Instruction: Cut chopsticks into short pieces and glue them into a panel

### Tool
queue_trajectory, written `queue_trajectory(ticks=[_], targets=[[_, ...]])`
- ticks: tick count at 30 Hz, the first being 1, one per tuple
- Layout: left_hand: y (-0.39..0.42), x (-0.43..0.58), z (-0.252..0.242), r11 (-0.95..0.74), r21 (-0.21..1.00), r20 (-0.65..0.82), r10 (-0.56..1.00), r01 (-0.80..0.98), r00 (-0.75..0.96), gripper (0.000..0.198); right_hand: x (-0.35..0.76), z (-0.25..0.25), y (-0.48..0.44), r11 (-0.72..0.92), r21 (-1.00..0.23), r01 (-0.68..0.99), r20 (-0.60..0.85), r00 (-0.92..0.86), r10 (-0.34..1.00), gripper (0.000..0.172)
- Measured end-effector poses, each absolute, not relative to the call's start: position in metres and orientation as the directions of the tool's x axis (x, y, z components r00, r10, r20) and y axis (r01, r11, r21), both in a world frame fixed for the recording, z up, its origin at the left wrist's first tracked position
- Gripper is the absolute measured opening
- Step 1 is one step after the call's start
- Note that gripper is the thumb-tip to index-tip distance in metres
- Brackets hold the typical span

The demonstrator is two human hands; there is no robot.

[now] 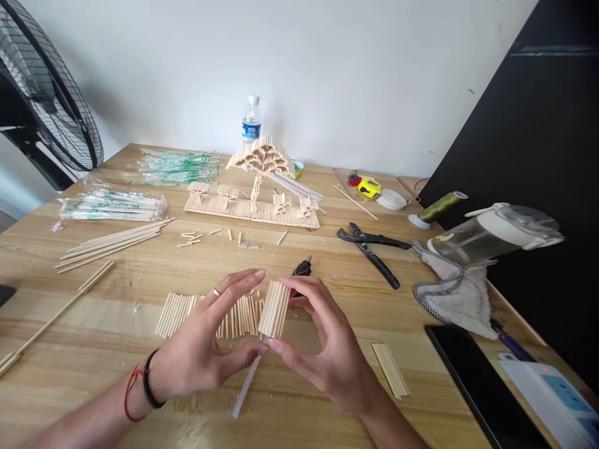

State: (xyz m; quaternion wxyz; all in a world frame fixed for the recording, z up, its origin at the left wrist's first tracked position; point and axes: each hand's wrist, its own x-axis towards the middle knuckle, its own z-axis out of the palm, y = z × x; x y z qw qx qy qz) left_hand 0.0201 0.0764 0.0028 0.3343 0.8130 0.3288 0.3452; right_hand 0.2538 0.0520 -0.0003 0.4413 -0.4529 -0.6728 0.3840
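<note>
Between my hands is a small panel of short wooden sticks (pixel 274 309), held tilted above the table. My right hand (pixel 330 343) grips it, thumb at the lower edge and fingers at the upper end. My left hand (pixel 206 340) is beside it, its thumb tip near the panel's bottom corner and its other fingers apart above. Behind my left hand lies a row of cut sticks (pixel 180 313), partly hidden. A glue gun (pixel 303 267) shows its dark nozzle beyond my right hand, the rest mostly covered. A translucent glue stick (pixel 246 386) lies below the hands.
A stick-built model (pixel 285 212) stands farther back, before a bottle (pixel 251 121). Pliers (pixel 374 246), a phone (pixel 477 386) and a small stick panel (pixel 390 370) lie right. Long sticks (pixel 110 243), bagged sticks (pixel 115 202) and a fan (pixel 51 87) are left.
</note>
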Motion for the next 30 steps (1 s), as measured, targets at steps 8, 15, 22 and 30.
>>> queue_trajectory(ticks=[8, 15, 22, 30], targets=[[0.0783, 0.0176, 0.0012, -0.456, 0.875, 0.3, 0.774, 0.164, 0.558, 0.087, 0.257, -0.0026, 0.0505, 0.295, -0.928, 0.227, 0.239, -0.245, 0.94, 0.073], [0.0786, 0.0152, -0.0019, -0.416, 0.903, 0.289, 0.774, 0.109, 0.564, 0.078, 0.2571, -0.0016, 0.0532, 0.332, -0.926, 0.177, 0.286, -0.244, 0.927, 0.068], [0.0786, 0.016, 0.0014, -0.347, 0.937, 0.267, 0.783, 0.037, 0.562, 0.069, 0.2538, 0.0022, 0.0541, 0.362, -0.916, 0.17, 0.321, -0.227, 0.919, 0.069], [0.076, 0.019, 0.0006, -0.311, 0.95, 0.252, 0.799, 0.016, 0.546, 0.063, 0.2545, -0.0048, 0.0539, 0.357, -0.919, 0.169, 0.321, -0.207, 0.924, 0.066]])
